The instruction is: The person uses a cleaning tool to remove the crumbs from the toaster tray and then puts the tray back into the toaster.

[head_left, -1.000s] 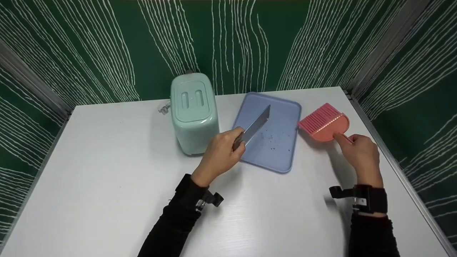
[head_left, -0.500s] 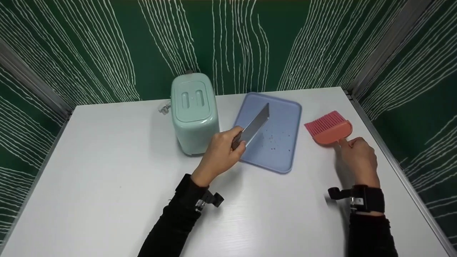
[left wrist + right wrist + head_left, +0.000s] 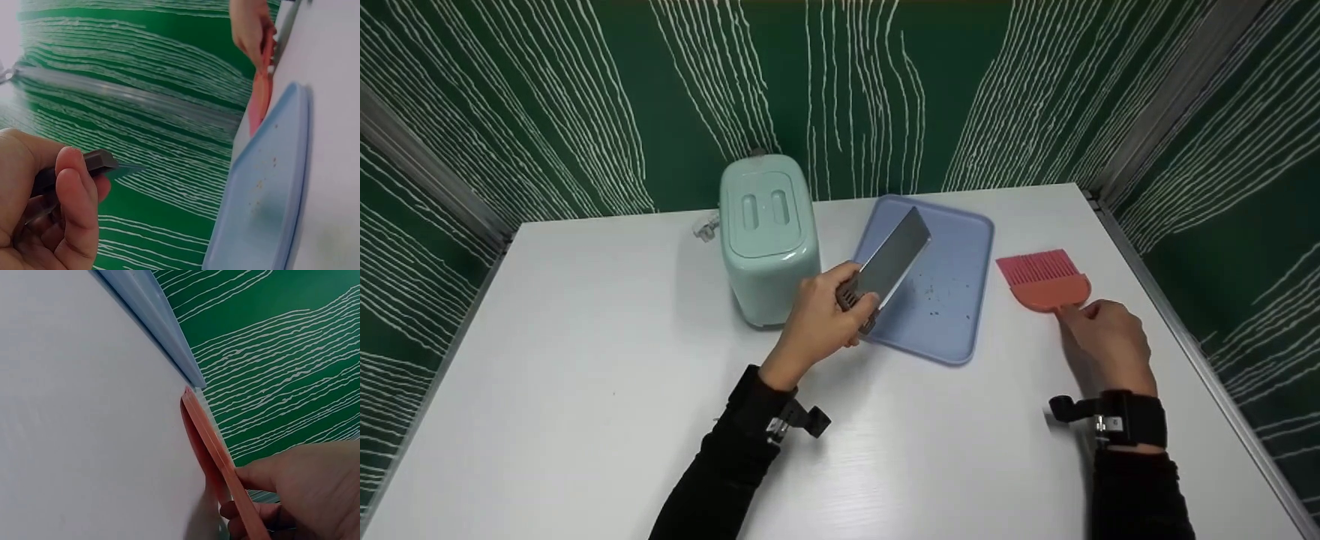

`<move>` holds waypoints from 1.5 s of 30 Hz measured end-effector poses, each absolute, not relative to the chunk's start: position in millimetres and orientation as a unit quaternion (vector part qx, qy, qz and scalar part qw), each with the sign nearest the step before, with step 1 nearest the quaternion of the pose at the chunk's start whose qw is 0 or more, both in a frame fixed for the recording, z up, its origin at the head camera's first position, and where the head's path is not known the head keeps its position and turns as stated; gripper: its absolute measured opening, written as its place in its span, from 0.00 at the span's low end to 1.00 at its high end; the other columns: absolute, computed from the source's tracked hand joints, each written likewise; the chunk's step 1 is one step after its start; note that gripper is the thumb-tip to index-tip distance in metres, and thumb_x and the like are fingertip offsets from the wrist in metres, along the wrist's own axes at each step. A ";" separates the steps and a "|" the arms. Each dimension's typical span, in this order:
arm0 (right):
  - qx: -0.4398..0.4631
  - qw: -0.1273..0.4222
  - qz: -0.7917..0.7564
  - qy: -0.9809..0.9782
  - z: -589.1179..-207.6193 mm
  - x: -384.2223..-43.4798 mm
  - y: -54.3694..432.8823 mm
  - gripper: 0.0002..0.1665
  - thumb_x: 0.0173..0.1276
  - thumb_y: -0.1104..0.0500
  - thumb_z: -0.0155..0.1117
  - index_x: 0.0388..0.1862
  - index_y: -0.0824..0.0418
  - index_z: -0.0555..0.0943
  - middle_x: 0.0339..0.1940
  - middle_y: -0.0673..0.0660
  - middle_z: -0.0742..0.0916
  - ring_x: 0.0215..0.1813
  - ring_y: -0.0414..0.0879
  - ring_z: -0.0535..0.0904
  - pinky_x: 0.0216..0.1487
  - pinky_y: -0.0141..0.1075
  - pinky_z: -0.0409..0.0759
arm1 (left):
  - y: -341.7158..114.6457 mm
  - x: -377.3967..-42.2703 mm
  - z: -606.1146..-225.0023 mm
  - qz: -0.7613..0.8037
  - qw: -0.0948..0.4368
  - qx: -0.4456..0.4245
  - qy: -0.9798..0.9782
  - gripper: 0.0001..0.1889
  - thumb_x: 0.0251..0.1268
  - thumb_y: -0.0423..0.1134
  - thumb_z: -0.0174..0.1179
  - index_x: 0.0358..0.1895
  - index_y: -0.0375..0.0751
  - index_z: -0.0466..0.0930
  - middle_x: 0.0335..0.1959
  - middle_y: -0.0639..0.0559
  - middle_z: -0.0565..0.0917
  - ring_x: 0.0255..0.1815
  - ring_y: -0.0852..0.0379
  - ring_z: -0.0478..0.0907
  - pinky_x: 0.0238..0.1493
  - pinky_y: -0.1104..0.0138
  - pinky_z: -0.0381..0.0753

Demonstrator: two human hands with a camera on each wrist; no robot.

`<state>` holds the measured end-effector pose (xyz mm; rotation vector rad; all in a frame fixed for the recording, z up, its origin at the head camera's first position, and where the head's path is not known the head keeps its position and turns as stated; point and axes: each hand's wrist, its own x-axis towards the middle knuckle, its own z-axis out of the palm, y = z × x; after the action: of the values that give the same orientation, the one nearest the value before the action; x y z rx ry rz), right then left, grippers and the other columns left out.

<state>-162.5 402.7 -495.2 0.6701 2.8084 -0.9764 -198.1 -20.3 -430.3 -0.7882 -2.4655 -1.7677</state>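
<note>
In the head view my left hand (image 3: pixel 823 319) grips the dark handle of a scraper (image 3: pixel 896 251) with a broad, flat metal blade. The blade is tilted above the left part of a blue tray (image 3: pixel 960 232), on which small dark crumbs (image 3: pixel 934 300) lie scattered. Right of the tray, my right hand (image 3: pixel 1110 337) pinches the thin handle of a brush (image 3: pixel 1050 289) with an orange body and pink bristles. In the right wrist view the brush lies close to the table, its bristle end near the tray's edge. Finger details under the scraper handle are partly hidden.
A mint-green toaster-like appliance (image 3: pixel 769 240) stands left of the tray, with a clear plug (image 3: pixel 706 226) beside it. Green walls with white streaks (image 3: pixel 870 97) enclose the white table (image 3: pixel 585 390) at the back and sides.
My left hand has turned the scraper so that its blade face shows more broadly. The brush has come down and nearer to me, and its bristles now point more away from me.
</note>
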 end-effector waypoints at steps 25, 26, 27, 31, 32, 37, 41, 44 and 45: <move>0.215 0.040 -0.321 0.922 -486.3 -162.8 400.9 0.37 0.82 0.36 0.51 0.59 0.72 0.76 0.30 0.58 0.88 0.34 0.52 0.82 0.30 0.40 0.74 | -17.7 -200.6 -426.6 -0.662 -0.061 -0.235 -0.709 0.12 0.89 0.44 0.51 0.48 0.37 0.74 0.23 0.42 0.84 0.16 0.55 0.86 0.22 0.55 0.88; 0.214 0.035 -0.323 0.921 -484.1 -163.2 399.4 0.38 0.82 0.36 0.50 0.61 0.72 0.75 0.33 0.60 0.88 0.34 0.51 0.82 0.30 0.40 0.74 | -17.4 -200.5 -426.2 -0.666 -0.062 -0.233 -0.706 0.13 0.89 0.44 0.50 0.48 0.37 0.74 0.23 0.42 0.84 0.16 0.55 0.85 0.22 0.55 0.89; 0.214 0.032 -0.325 0.920 -481.7 -164.0 397.9 0.39 0.82 0.36 0.50 0.63 0.72 0.74 0.35 0.61 0.88 0.34 0.51 0.82 0.30 0.40 0.75 | -17.1 -200.6 -425.9 -0.671 -0.062 -0.231 -0.702 0.13 0.90 0.44 0.49 0.48 0.37 0.73 0.22 0.42 0.84 0.16 0.55 0.85 0.22 0.55 0.89; 0.216 0.025 -0.348 0.912 -470.7 -168.7 388.9 0.43 0.82 0.32 0.49 0.70 0.70 0.70 0.44 0.64 0.85 0.35 0.50 0.83 0.31 0.39 0.78 | -15.5 -201.2 -425.0 -0.687 -0.061 -0.219 -0.690 0.14 0.91 0.45 0.46 0.46 0.37 0.71 0.22 0.42 0.85 0.16 0.54 0.86 0.23 0.54 0.89; 0.217 0.021 -0.352 0.910 -468.1 -169.9 386.2 0.45 0.81 0.31 0.48 0.71 0.70 0.69 0.46 0.65 0.85 0.37 0.50 0.83 0.32 0.39 0.78 | -15.2 -201.2 -425.1 -0.691 -0.061 -0.215 -0.687 0.14 0.91 0.45 0.46 0.47 0.37 0.72 0.22 0.42 0.85 0.17 0.54 0.86 0.24 0.53 0.89; 0.206 -0.009 -0.367 0.907 -459.9 -172.1 370.9 0.46 0.83 0.31 0.45 0.76 0.69 0.64 0.48 0.66 0.81 0.39 0.51 0.78 0.31 0.39 0.77 | -14.6 -199.4 -427.5 -0.708 -0.066 -0.201 -0.674 0.15 0.92 0.44 0.44 0.58 0.36 0.74 0.25 0.40 0.86 0.19 0.54 0.87 0.26 0.52 0.90; 0.179 -0.028 -0.380 0.907 -455.5 -171.2 355.3 0.44 0.85 0.34 0.45 0.78 0.70 0.63 0.48 0.67 0.79 0.38 0.52 0.77 0.28 0.39 0.77 | -13.7 -198.3 -429.6 -0.721 -0.077 -0.196 -0.660 0.17 0.92 0.45 0.43 0.66 0.37 0.72 0.30 0.35 0.87 0.22 0.54 0.88 0.28 0.54 0.91; 0.152 -0.051 -0.385 0.909 -451.3 -171.9 340.1 0.43 0.85 0.35 0.47 0.76 0.71 0.65 0.46 0.66 0.79 0.40 0.52 0.75 0.31 0.37 0.75 | -11.7 -198.2 -429.8 -0.729 -0.084 -0.198 -0.650 0.18 0.92 0.44 0.43 0.70 0.38 0.70 0.33 0.35 0.87 0.24 0.53 0.89 0.30 0.56 0.92; 0.142 -0.062 -0.388 0.909 -450.2 -172.5 334.7 0.42 0.85 0.36 0.48 0.74 0.72 0.66 0.44 0.65 0.79 0.40 0.52 0.74 0.31 0.36 0.74 | -10.8 -198.2 -429.8 -0.731 -0.086 -0.199 -0.647 0.18 0.92 0.44 0.43 0.71 0.39 0.69 0.34 0.36 0.87 0.25 0.53 0.89 0.31 0.57 0.92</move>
<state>-172.5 334.7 -450.2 0.4633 2.9735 -1.2684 -198.2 -10.8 -429.8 -0.6611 -2.1524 -2.4321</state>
